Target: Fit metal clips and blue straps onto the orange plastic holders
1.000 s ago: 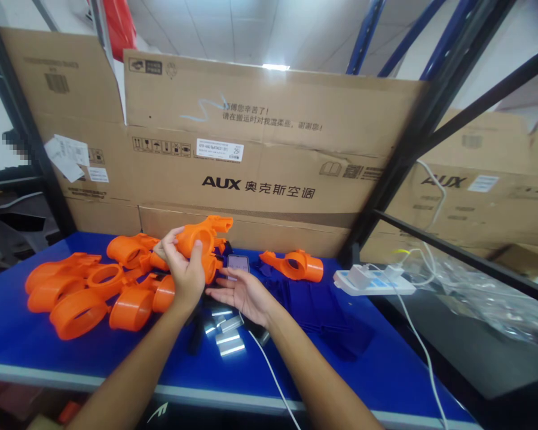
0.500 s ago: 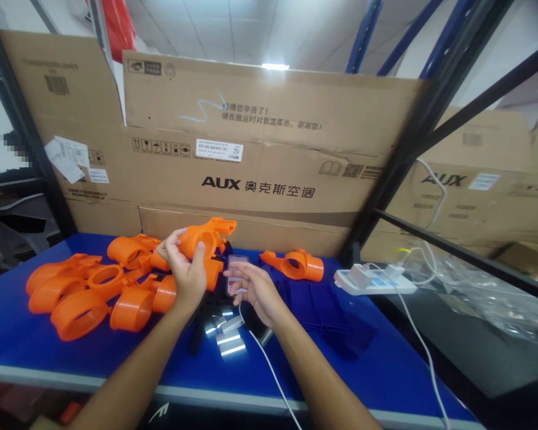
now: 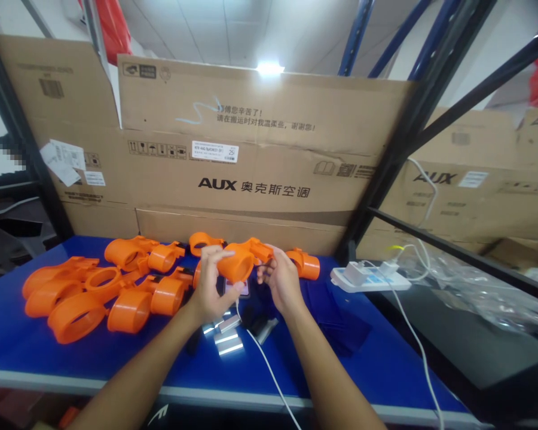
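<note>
My left hand (image 3: 211,285) grips an orange plastic ring part (image 3: 237,264) with a short arm, held above the table's middle. At the right end of that arm is my right hand (image 3: 281,276), its fingers curled and pinched. Something thin and dark shows by those fingertips, too small to name. Beneath the held part lies a phone (image 3: 242,289), partly covered by my left hand. Several similar orange ring parts, such as one at the front (image 3: 78,316), lie on the left; another (image 3: 305,264) lies behind my right hand.
The blue tabletop (image 3: 161,364) bears shiny metal pieces (image 3: 228,343), dark blue folded material (image 3: 341,325) and a white cable (image 3: 269,364). A white power strip (image 3: 370,279) lies at the right edge. Cardboard (image 3: 251,149) stands along the back, beside a black rack post (image 3: 385,155).
My left hand has moved right and lowered the orange ring part, turning it. My right hand has risen slightly right, its fingers closing at the part's arm. The view has shifted slightly.
</note>
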The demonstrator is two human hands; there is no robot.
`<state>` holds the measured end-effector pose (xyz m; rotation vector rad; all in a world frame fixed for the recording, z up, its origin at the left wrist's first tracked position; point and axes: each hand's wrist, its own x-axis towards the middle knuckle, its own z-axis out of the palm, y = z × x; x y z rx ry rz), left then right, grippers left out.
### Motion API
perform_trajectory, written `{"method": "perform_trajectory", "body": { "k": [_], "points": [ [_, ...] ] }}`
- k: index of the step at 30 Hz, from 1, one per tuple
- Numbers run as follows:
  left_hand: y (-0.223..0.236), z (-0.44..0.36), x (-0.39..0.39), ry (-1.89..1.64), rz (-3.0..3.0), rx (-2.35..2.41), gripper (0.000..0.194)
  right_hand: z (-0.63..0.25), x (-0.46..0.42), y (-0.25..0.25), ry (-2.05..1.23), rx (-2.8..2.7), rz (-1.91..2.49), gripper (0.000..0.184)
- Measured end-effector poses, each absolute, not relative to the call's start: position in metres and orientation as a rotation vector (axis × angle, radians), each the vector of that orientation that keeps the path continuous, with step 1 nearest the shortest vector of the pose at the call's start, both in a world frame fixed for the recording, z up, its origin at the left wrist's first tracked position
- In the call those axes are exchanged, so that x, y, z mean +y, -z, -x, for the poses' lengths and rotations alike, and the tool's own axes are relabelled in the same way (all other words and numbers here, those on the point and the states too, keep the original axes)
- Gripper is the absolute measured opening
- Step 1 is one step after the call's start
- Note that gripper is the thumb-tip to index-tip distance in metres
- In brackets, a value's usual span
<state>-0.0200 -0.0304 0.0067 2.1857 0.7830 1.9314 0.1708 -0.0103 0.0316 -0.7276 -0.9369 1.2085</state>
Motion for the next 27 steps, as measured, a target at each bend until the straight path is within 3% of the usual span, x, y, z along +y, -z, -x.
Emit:
{"method": "perform_trajectory", "body": {
  "k": [8, 12, 18, 25, 27],
  "points": [
    [-0.013, 0.013, -0.04, -1.514, -2.11, 0.509, 0.047, -0.173, -0.005, -0.025, -1.047, -1.02, 0.859, 0.033],
    [-0.016, 0.011, -0.04, -1.528, -2.099, 0.666, 0.043, -0.17, -0.005, -0.025, -1.067, -1.025, 0.829, 0.033],
    [-0.009, -0.001, -0.029, -1.388, -1.496, 0.702, 0.059, -0.163, -0.018, -0.029, -1.08, -1.052, 0.82, 0.036],
    [-0.017, 0.005, -0.025, -1.432, -1.203, 0.721, 0.043, -0.164, -0.02, -0.031, -1.106, -1.252, 0.853, 0.041],
    [-0.02, 0.009, -0.025, -1.512, -1.099, 0.682, 0.041, -0.167, -0.022, -0.032, -1.055, -1.415, 0.857, 0.035]
  ]
}}
